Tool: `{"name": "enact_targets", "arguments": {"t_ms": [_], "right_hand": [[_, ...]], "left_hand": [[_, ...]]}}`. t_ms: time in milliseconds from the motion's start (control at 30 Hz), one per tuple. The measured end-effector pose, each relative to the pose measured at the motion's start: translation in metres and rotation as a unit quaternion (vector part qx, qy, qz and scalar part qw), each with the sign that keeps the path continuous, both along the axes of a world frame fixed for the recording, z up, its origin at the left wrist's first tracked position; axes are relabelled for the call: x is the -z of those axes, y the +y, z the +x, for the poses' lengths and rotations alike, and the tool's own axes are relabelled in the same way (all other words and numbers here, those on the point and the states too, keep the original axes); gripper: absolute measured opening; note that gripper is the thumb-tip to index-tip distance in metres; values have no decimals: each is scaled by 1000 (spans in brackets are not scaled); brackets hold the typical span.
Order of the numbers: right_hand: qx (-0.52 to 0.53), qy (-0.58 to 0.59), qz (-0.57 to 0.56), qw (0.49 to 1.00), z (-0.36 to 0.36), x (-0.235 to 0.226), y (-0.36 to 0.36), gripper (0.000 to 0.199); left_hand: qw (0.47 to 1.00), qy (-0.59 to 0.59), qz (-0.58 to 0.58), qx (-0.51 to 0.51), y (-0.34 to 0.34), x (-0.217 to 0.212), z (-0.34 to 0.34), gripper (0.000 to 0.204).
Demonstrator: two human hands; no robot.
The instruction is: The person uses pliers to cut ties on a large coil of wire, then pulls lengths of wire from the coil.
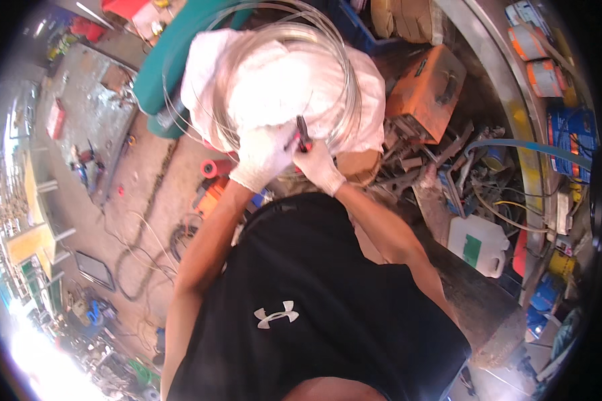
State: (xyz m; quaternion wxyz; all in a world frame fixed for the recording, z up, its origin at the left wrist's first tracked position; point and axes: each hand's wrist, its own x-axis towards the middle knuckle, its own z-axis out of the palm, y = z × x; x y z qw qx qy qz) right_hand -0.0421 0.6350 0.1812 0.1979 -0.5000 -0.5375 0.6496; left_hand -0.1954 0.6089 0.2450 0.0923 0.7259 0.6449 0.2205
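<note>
A loose coil of silvery wire (pixel 344 73) lies on a bulky white cloth bundle (pixel 274 87) in front of me. My left hand (pixel 264 152), in a white knit glove, is closed at the near left side of the coil, where strands pass beside it. Its fingers curl out of sight, so what it grips is hidden. Close beside it, my gloved right hand (pixel 320 166) is closed round a hand tool with black and red handles (pixel 303 134), which looks like pliers. The tool's jaws cannot be made out between the two hands.
An orange metal box with a handle (pixel 425 93) stands right of the bundle, near scrap metal. A white jug (pixel 478 244) sits farther right. Left are a teal curved object (pixel 170 73), a red roll (pixel 214 168) and cables (pixel 130 260) across the floor.
</note>
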Motion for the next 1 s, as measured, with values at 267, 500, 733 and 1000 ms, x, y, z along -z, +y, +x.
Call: {"name": "enact_targets", "arguments": {"t_ms": [267,500,733,1000], "right_hand": [[73,250,56,964,-8,31,17,14],[120,417,35,900,-32,42,27,22],[163,427,63,887,-50,33,43,9],[183,140,8,973,-15,56,7,25]], "left_hand": [[999,5,-10,46,25,-54,7,16],[997,-6,-78,9,39,-85,17,17],[997,14,-70,15,52,-101,21,14],[988,28,-155,-3,47,-55,26,18]]}}
